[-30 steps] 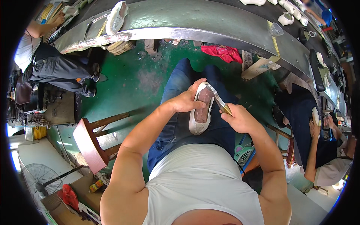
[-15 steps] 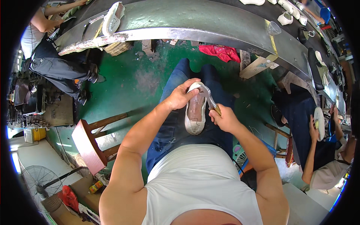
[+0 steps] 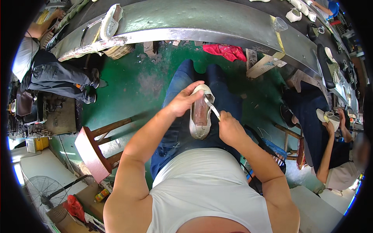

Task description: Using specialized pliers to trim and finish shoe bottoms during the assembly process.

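A cream-white shoe [image 3: 199,127] rests over my lap with its underside up, the upper's edge folded round a brown inner sole [image 3: 201,110]. My left hand [image 3: 182,102] grips the shoe's far end, thumb over the edge and fingers along the side. My right hand [image 3: 230,129] is closed round a slim metal hand tool [image 3: 210,105], a bit of yellowish handle showing. The tool's tip touches or lies just over the upper's right edge near my left thumb. Its exact kind cannot be made out.
A metal-topped bench [image 3: 186,21] curves across the front, bearing a white shoe [image 3: 111,22] and a clear cup [image 3: 279,24]. A wooden stool [image 3: 92,154] and a fan [image 3: 42,194] stand left. At right a co-worker [image 3: 338,155] holds a shoe; another person [image 3: 58,73] stands at left.
My right hand has moved slightly, turning the tool straighter along the shoe's edge. My left hand keeps its hold. The co-worker at right has turned the shoe in their hands.
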Demonstrator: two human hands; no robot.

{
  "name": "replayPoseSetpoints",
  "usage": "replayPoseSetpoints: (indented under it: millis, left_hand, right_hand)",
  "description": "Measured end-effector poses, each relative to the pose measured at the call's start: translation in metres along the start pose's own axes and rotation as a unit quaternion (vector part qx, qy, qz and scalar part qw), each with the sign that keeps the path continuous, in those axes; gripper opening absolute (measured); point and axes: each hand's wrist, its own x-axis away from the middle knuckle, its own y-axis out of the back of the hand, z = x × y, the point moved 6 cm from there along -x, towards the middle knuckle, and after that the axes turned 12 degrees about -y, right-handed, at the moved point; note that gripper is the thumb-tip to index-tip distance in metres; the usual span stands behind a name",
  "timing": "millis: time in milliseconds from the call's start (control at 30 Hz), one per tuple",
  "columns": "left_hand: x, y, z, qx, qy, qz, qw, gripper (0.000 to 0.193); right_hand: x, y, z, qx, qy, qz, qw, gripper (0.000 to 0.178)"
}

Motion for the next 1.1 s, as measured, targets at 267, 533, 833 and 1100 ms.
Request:
replayPoseSetpoints:
  millis: [267,533,833,1100]
  left_hand:
    - [0.017,-0.006,-0.04,-0.116,-0.153,-0.124,0.974,0.057]
    - [0.07,-0.112,-0.129,-0.522,-0.526,0.119,0.661,0.101]
    - [0.024,-0.067,-0.081,-0.359,-0.204,0.016,0.91,0.071]
    - [0.046,-0.015,0.03,-0.434,0.055,-0.065,0.897,0.03]
  right_hand:
    - [0.026,0.021,-0.026,-0.236,0.168,0.153,0.945,0.03]
    - [0.014,0.039,-0.053,-0.487,0.082,0.004,0.869,0.033]
    - [-0.011,0.038,-0.01,-0.378,0.088,-0.059,0.92,0.081]
    - [-0.04,-0.026,-0.048,-0.362,-0.124,-0.007,0.924,0.052]
